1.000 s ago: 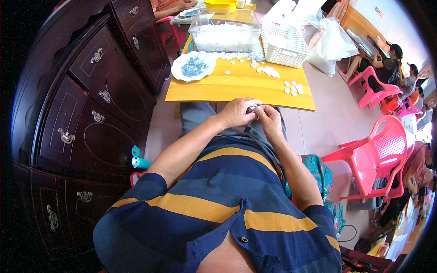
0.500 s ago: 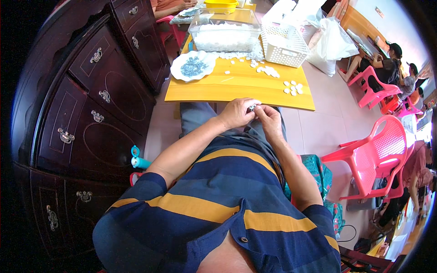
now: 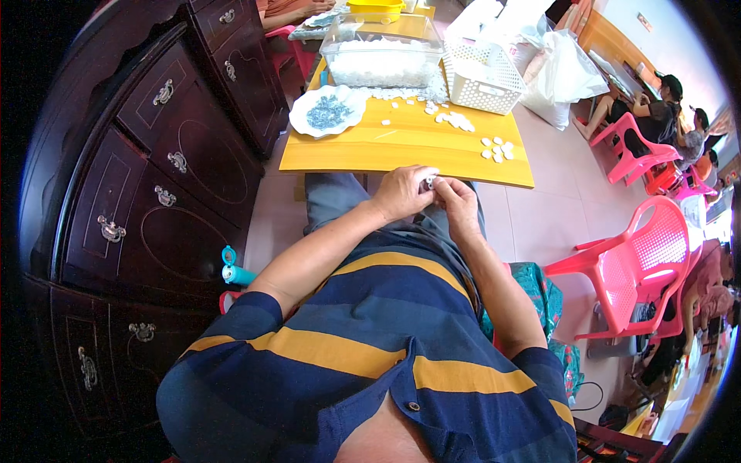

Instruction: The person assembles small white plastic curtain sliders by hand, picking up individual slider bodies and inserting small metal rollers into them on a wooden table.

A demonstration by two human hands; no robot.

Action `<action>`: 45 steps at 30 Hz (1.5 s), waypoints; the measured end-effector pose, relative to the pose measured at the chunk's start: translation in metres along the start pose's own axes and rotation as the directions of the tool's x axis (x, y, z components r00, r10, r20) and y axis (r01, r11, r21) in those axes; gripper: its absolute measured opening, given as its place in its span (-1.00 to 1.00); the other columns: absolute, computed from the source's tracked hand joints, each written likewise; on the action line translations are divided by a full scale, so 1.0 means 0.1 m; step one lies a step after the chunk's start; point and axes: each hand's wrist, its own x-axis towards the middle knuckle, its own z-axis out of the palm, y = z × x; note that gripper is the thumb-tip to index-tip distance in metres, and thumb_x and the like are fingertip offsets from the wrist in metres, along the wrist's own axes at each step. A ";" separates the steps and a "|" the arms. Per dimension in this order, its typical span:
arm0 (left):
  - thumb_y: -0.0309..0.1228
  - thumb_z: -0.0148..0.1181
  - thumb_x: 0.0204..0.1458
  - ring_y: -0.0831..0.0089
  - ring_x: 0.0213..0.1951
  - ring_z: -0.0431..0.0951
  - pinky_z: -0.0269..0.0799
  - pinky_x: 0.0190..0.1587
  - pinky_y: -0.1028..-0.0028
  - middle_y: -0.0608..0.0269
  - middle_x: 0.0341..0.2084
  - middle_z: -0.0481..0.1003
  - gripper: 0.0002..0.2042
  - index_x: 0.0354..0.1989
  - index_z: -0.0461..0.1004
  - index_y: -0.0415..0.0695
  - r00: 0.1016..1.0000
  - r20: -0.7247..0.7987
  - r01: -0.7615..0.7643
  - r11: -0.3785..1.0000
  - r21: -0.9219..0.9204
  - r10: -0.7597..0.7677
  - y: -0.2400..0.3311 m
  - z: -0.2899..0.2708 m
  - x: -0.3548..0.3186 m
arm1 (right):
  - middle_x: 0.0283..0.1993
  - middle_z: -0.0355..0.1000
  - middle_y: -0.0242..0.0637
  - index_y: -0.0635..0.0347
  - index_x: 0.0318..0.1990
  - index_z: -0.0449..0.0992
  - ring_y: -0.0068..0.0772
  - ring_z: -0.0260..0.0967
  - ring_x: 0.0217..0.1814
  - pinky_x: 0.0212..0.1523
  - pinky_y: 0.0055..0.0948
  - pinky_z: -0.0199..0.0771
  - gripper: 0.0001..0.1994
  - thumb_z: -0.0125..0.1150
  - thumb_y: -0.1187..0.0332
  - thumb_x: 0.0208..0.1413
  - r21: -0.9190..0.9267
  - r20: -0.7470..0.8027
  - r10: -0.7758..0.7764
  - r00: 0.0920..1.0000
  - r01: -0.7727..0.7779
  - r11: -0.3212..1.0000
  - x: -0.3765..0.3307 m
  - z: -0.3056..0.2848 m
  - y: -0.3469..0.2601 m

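Tub [image 3: 382, 58] holds white pieces [image 3: 380, 69].

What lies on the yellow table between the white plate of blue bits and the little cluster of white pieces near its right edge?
In the head view, mostly bare yellow table between the plate and the cluster.

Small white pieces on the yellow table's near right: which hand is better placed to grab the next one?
Right hand, probably: the white pieces lie just ahead on its side. Left hand would have to cross over.
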 end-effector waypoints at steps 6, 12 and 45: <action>-0.42 0.29 -0.10 0.05 -0.29 0.62 0.52 -0.21 0.25 -0.01 -0.34 0.60 -0.72 -0.15 0.57 -0.18 1.000 0.030 -0.001 0.999 -0.033 0.002 -0.08 0.02 -0.01 | -0.40 0.49 -0.49 0.20 -0.30 0.60 -0.71 0.28 -0.39 -0.30 -0.64 0.29 -0.81 0.23 0.28 0.24 0.017 -0.020 0.019 1.000 -0.018 1.000 0.03 -0.03 0.04; -0.44 0.26 -0.08 0.07 -0.28 0.63 0.52 -0.20 0.26 0.00 -0.33 0.60 -0.71 -0.12 0.56 -0.17 1.000 0.020 -0.006 0.998 -0.059 0.008 -0.07 0.02 -0.01 | -0.41 0.48 -0.49 0.21 -0.30 0.60 -0.71 0.28 -0.39 -0.31 -0.63 0.29 -0.82 0.23 0.28 0.24 0.002 -0.020 0.021 1.000 -0.021 1.000 0.02 -0.02 0.02; -0.33 0.28 0.00 0.07 -0.21 0.61 0.50 -0.15 0.24 0.03 -0.28 0.60 -0.73 -0.14 0.58 -0.18 0.993 0.096 -0.070 0.997 -0.040 0.074 -0.06 -0.04 0.00 | -0.40 0.51 -0.42 0.18 -0.28 0.57 -0.60 0.38 -0.40 -0.28 -0.54 0.40 -0.77 0.14 0.21 0.30 0.185 0.099 0.206 0.974 -0.221 0.957 0.03 -0.04 -0.01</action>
